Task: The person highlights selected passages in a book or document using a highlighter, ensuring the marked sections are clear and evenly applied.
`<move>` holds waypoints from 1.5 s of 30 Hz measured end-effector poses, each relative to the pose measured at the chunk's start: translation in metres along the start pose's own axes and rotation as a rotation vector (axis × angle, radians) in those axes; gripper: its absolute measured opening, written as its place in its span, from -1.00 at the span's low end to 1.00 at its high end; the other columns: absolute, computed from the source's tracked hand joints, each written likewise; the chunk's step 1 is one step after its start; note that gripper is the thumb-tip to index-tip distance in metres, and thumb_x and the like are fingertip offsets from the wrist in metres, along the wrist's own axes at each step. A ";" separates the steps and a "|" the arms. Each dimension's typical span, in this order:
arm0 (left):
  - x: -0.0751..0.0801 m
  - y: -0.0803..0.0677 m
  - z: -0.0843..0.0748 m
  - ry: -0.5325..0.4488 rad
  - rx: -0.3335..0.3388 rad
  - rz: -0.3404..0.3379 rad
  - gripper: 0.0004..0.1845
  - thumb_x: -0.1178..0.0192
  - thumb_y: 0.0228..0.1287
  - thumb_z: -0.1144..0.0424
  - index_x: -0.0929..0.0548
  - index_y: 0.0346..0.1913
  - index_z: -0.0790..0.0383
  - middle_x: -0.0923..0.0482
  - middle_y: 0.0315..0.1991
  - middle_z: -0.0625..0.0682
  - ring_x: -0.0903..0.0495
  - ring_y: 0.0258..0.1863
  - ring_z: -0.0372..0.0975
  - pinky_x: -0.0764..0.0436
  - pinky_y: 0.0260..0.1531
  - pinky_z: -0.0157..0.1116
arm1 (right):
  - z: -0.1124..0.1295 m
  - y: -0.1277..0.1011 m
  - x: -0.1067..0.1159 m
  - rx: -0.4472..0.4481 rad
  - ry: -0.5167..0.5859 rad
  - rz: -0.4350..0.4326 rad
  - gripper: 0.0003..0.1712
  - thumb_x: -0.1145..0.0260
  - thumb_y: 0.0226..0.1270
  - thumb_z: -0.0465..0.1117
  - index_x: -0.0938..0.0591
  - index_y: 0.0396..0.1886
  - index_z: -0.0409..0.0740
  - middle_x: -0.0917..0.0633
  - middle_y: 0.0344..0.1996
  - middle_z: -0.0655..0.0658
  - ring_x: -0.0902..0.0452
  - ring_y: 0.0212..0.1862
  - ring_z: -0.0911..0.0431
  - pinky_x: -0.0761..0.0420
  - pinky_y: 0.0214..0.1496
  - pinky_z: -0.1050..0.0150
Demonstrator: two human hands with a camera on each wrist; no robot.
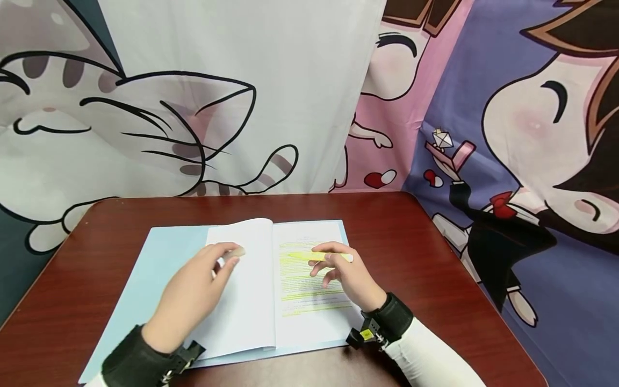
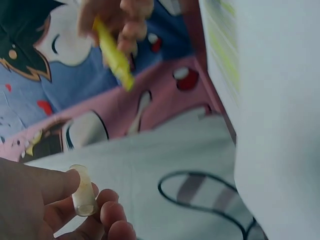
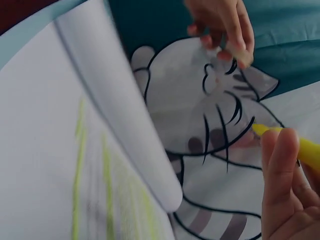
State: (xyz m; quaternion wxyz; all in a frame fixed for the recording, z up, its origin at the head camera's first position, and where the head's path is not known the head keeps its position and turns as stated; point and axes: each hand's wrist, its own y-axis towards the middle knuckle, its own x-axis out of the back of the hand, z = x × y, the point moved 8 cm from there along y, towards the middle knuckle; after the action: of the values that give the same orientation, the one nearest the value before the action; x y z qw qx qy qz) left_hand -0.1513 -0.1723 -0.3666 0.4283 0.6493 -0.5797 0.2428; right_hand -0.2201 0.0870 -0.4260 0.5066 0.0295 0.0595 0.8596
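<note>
My right hand [image 1: 350, 279] grips a yellow highlighter [image 1: 314, 256] between thumb and fingers, above the right page [image 1: 316, 327]. The highlighter's tapered end points left, toward the other hand. Above the left page [image 1: 246, 306], my left hand [image 1: 188, 295] pinches a small translucent cap-like cylinder [image 2: 83, 192] between thumb and fingers. Cylinder and highlighter are apart. Many yellow lines [image 1: 302, 293] run across the printed text on the right page. The left page looks blank, and its sheets curve up near the fold. Both hands are raised off the paper.
A light blue folder cover [image 1: 145, 285] lies beneath the pages on a reddish-brown table [image 1: 450, 322]. Behind the table hangs a cartoon-printed curtain [image 1: 309, 70]. Black straps with small cameras wrap both wrists.
</note>
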 end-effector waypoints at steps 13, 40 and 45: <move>-0.037 0.005 -0.027 -0.045 -0.057 0.071 -0.75 -0.18 0.45 0.09 -0.65 0.12 -0.06 -0.60 -0.04 -0.14 -0.45 -0.37 -0.31 -0.48 -0.36 -0.26 | 0.016 0.003 -0.024 0.060 0.197 0.122 -0.75 0.05 0.42 -0.29 -0.51 -0.06 -0.28 -0.67 -0.24 -0.23 -0.68 -0.28 0.06 -0.63 -0.37 0.28; -0.070 0.008 -0.021 -0.290 -0.017 0.288 -0.78 -0.14 0.47 -0.01 -0.61 0.08 -0.16 -0.53 -0.24 -0.23 -0.46 -0.31 -0.29 -0.44 -0.33 -0.28 | 0.000 0.003 -0.032 0.006 0.063 0.222 -0.73 -0.09 0.52 -0.21 -0.51 -0.02 -0.37 -0.57 -0.14 -0.63 -0.61 -0.24 -0.22 -0.64 -0.35 0.22; -0.077 0.006 -0.021 -0.570 0.042 0.348 -0.74 0.00 0.56 0.02 -0.51 0.12 0.01 -0.49 -0.43 -0.05 -0.40 -0.50 -0.23 -0.39 -0.47 -0.31 | -0.003 0.004 -0.030 -0.004 0.015 0.219 -0.67 -0.20 0.48 -0.22 -0.57 0.06 -0.39 -0.58 -0.14 -0.59 -0.54 -0.29 -0.34 -0.62 -0.44 0.25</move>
State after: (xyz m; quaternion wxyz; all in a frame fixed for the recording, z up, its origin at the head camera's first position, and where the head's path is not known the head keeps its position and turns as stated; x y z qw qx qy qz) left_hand -0.1697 -0.1123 -0.4163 0.1873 0.5911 -0.7732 0.1328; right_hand -0.2092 0.0584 -0.4286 0.4094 0.0286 0.0580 0.9101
